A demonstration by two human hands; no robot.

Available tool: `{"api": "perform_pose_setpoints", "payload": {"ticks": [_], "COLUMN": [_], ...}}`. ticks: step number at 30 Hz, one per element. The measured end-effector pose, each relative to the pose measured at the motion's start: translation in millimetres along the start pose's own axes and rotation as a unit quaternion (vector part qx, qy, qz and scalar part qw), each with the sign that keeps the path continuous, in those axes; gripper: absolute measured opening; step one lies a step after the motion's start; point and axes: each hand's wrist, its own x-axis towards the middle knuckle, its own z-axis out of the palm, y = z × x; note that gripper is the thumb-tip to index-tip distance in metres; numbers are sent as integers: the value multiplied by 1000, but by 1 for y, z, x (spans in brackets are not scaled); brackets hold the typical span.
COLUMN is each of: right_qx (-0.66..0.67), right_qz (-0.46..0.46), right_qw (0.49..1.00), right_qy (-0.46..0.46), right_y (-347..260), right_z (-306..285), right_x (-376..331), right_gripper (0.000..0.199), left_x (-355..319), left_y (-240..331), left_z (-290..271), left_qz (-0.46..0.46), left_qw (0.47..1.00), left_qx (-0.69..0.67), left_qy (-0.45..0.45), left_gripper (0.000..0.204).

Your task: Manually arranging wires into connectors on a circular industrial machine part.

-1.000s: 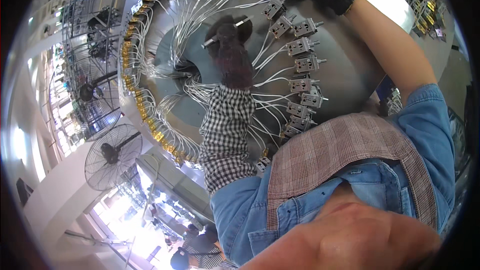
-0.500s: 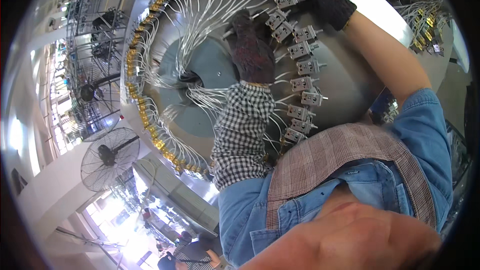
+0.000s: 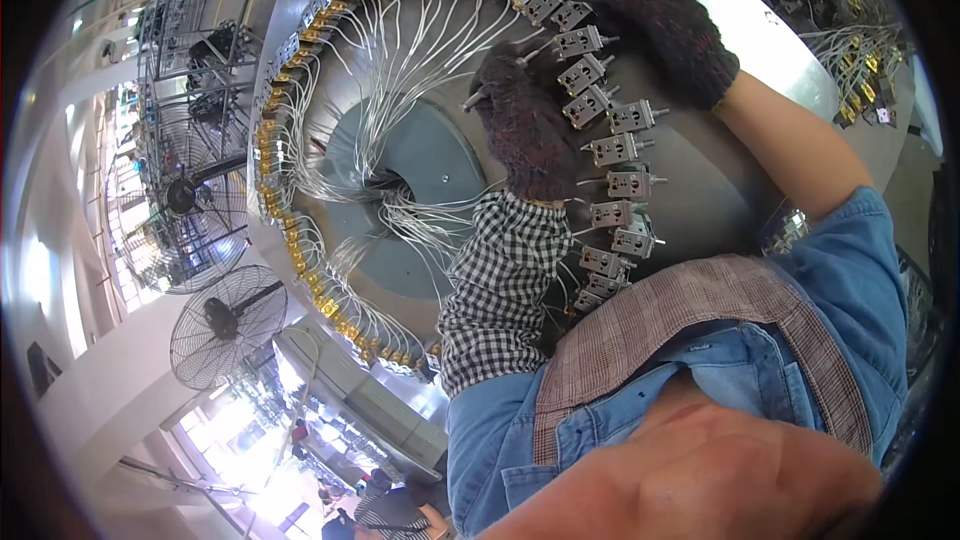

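My left hand [image 3: 528, 130], in a dark knitted glove and checked sleeve, is closed inside the ring of metal blocks. A thin silvery rod-like piece [image 3: 473, 100] sticks out of its fist; most of it is hidden by the glove. A small metal block with a protruding pin [image 3: 583, 41] lies just right of these fingers. My right hand [image 3: 675, 35], gloved too, rests outside the ring with fingers stretched out toward the blocks. Its fingertips are close to a block [image 3: 572, 14]; contact cannot be made out. White wires [image 3: 385, 70] fan from the central hole to the blocks.
The round metal table [image 3: 715, 175] has a grey central disc [image 3: 425, 145]. Brass-coloured pieces [image 3: 292, 235] line its left rim. More wired parts [image 3: 868, 65] lie piled at the far right. A fan [image 3: 225, 318] stands at left, and another person [image 3: 395, 510] is in the background.
The whole view has shifted, so the table and blocks appear lower. Both hands appear lower and slightly farther right. More of my right hand's fingers shows.
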Motion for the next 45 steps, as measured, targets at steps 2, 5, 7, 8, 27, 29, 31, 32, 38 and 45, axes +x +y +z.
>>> {"api": "perform_pose_setpoints", "payload": {"ticks": [2,5,7,8,27,29,31,32,38,45], "right_qx": [4,-69,-44,-19,-130,-135,-138,-161,-282,-280], "right_qz": [5,3,12,23,19,23,28,13,-73,-84], "right_qw": [1000,997,999,1000,991,990,990,986,957,956], "right_qy": [0,24,15,9,22,24,28,29,11,-18], "right_y": [-1,-11,-14,-16,-23,-23,-22,-22,-18,-24], "right_z": [-14,-27,-36,-38,-39,-35,-34,-33,-42,-40], "right_x": [-2,-10,-13,-14,-30,-29,-29,-29,-26,-24], "right_gripper": [38,35,36,36,34,34,34,33,32,33], "left_x": [3,3,13,13,-5,-5,-3,-3,1,1], "left_y": [1,4,2,4,12,13,14,14,12,12], "left_z": [-4,11,13,12,22,21,25,27,21,26], "left_qz": [19,66,196,198,63,35,17,1,-8,-15], "left_qw": [1000,994,966,966,983,988,992,995,995,994], "left_qx": [-19,-3,152,153,154,132,116,100,98,108], "left_qy": [-3,-82,-71,-71,-79,-70,-50,-31,-18,-16], "left_gripper": [34,38,35,35,32,29,28,28,28,28]}}
